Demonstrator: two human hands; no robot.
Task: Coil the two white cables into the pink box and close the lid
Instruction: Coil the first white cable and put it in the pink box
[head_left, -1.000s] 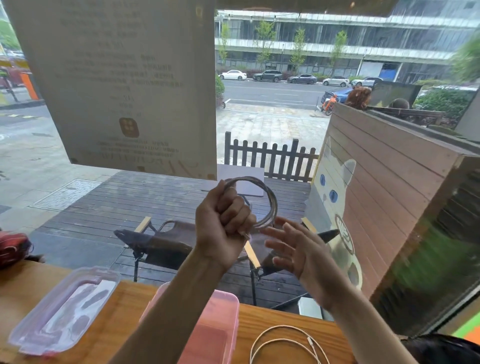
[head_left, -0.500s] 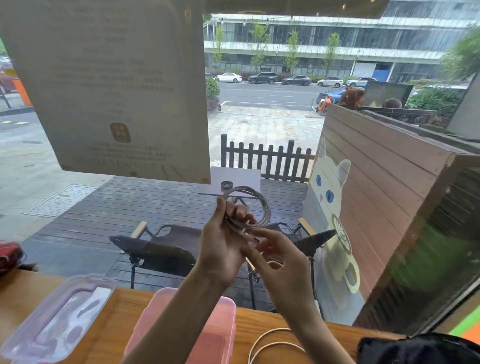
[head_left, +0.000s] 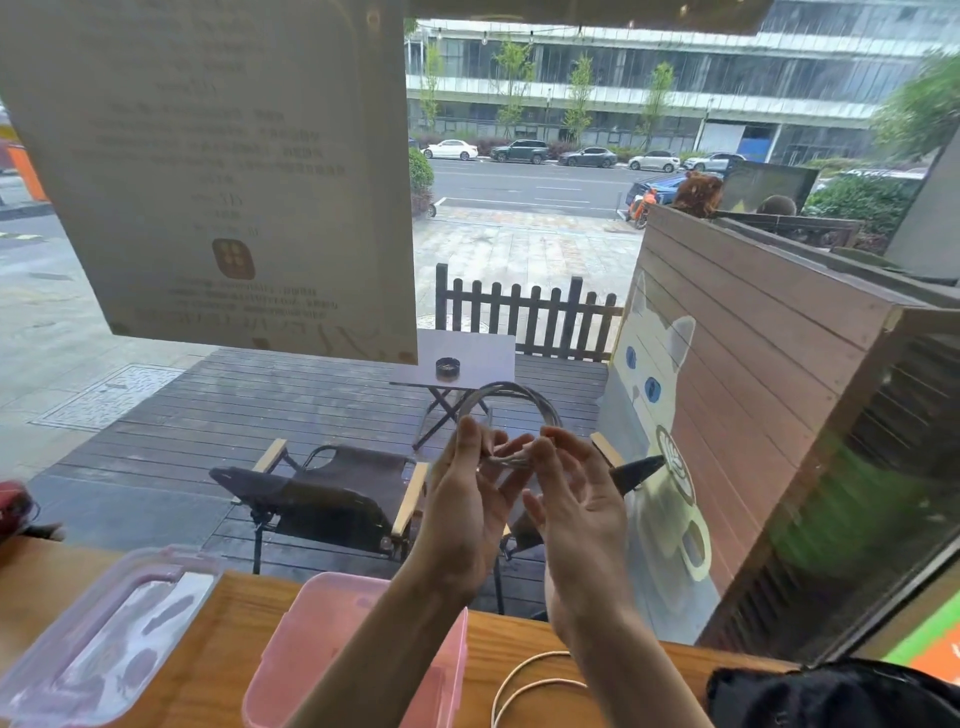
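Coil: pinched by left hand and right hand fingertips above pink box.
Risk: loops may spring loose if either pinch is eased.

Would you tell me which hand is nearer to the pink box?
Left. The left hand is raised above the pink box's far edge, while the right hand is farther right, above the loose cable.

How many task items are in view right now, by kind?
White cables: 2, a coiled cable held up by both hands, left hand and right hand, and a loose cable on the table
Pink box: 1
Lid: 1, off the box
Total: 4
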